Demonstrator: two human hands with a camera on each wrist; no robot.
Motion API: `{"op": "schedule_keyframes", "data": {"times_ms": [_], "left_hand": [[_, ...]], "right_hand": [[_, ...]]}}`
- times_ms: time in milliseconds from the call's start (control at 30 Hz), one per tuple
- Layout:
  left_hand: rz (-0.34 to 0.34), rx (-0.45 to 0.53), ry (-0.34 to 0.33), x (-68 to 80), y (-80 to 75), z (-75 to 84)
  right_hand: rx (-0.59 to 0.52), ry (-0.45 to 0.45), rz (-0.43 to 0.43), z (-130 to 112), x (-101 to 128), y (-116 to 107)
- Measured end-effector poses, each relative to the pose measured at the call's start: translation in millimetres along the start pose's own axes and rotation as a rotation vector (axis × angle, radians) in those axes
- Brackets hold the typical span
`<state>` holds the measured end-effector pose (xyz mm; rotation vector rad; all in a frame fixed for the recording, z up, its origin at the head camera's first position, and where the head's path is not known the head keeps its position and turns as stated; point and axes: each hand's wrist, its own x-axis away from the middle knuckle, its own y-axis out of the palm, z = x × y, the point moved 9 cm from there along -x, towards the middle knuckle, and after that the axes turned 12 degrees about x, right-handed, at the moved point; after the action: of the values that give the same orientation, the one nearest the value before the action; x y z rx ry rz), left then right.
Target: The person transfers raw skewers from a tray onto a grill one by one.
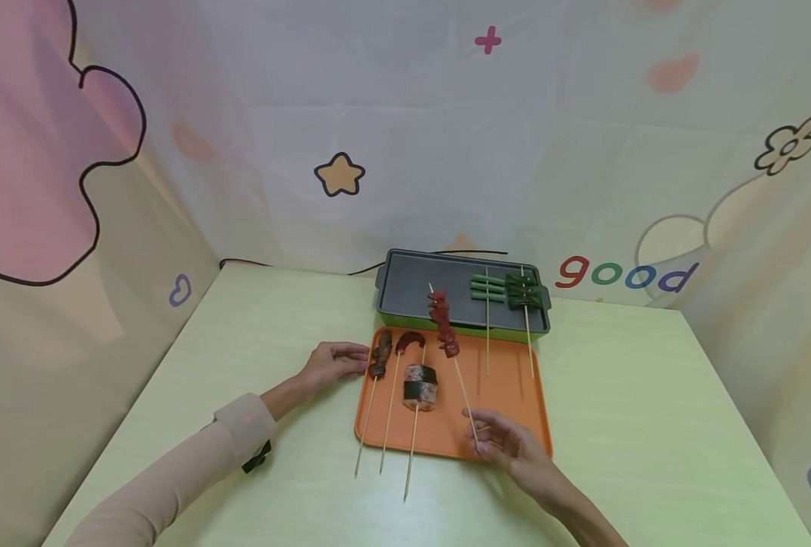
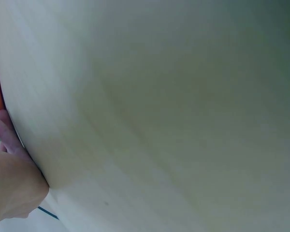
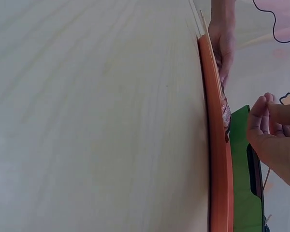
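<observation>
My right hand (image 1: 508,444) pinches the lower end of a bamboo skewer threaded with red meat pieces (image 1: 444,323), raised over the orange tray (image 1: 494,395) with its tip overlapping the grill pan in the head view. At the tray's left edge, my left hand (image 1: 337,361) touches the rim with nearly straight fingers. Beside those fingers lies a skewer of brown pieces (image 1: 380,353). To its right are a skewer with a curved dark-red piece (image 1: 410,341) and one with a thick roll banded in black (image 1: 420,387). In the right wrist view, the pinching right hand (image 3: 275,125) appears at the right edge.
Behind the tray stands a dark grill pan (image 1: 419,281) with a green base. On its right side lie a green-stalk skewer (image 1: 487,287) and a leafy green skewer (image 1: 522,292), their sticks reaching out over the tray. A printed curtain (image 1: 405,197) hangs behind the pale table (image 1: 262,319).
</observation>
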<state>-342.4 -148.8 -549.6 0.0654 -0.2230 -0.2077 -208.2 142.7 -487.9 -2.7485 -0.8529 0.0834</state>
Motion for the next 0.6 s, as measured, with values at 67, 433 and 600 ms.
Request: {"op": "schedule_keyframes", "data": {"times_ms": [67,433,600], "left_hand": [[0.000,0.001,0.001,0.1,0.0,-0.3],[0.019,0.016,-0.016,-0.1,-0.1,-1.6],[0.010,0.021,-0.013,0.2,0.9,0.0]], "right_hand": [[0.003,0.003,0.023,-1,-4,-1],[-0.040,0.120,0.210,-1,-37,-12],[-0.061,0.159,0.268,-4,-56,-18]]}}
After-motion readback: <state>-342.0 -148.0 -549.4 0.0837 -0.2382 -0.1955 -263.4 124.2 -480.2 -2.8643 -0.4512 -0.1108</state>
